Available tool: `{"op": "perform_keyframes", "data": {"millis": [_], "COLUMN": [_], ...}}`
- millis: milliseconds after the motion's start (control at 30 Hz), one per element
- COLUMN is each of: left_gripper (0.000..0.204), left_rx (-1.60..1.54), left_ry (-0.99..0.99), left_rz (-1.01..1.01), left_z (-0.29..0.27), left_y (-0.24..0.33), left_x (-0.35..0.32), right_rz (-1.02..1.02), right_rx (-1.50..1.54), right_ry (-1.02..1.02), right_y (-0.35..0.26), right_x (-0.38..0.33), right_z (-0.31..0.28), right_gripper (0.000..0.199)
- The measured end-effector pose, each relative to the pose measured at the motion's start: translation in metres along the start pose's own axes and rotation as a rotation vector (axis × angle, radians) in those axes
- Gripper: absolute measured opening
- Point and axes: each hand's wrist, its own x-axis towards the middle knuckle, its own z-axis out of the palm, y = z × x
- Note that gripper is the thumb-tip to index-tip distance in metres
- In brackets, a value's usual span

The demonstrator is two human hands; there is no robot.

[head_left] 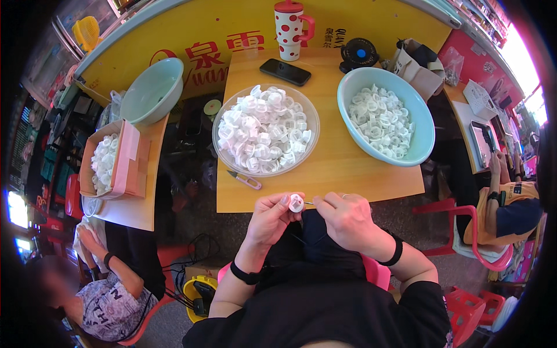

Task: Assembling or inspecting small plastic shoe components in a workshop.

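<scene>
The person sits at a small wooden table (325,174) and holds both hands just past its near edge, above a dark lap. The left hand (270,217) pinches a small round white plastic ring (296,203) between thumb and fingertips, closed tight on it. The right hand (347,219) is right beside it, fingers squeezed together on something very thin, maybe a needle or a wire, that pokes toward the ring. It is too small for me to tell for sure.

On the table sits a clear round plastic bowl heaped with white plastic rings (265,130). Next to it is a light blue plastic bowl with more white rings (386,116). Small pink-handled snips (245,180) lie near the table edge, close to the left hand. A black phone (285,72) and a white cup with red dots and a red lid (290,30) stand further back.

I think the ring could slip out, because only the fingertips hold it and there is no table under it. It would drop into the lap or onto the floor. The thin sharp thing could also poke a finger, since the hands are so close together.
</scene>
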Motion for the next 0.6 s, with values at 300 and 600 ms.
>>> {"op": "perform_keyframes", "data": {"millis": [300, 600], "left_gripper": [0.031, 0.027], "left_rx": [0.013, 0.002], "left_ry": [-0.048, -0.098], "left_rz": [-0.025, -0.056], "left_z": [0.001, 0.002], "left_y": [0.0, 0.001], "left_x": [-0.003, -0.004], "right_rz": [-0.245, -0.414], "right_rx": [-0.269, -0.385], "right_ry": [0.071, 0.119], "right_y": [0.002, 0.003], "right_x": [0.01, 0.012], "right_z": [0.0, 0.0], "right_gripper": [0.026, 0.024]}}
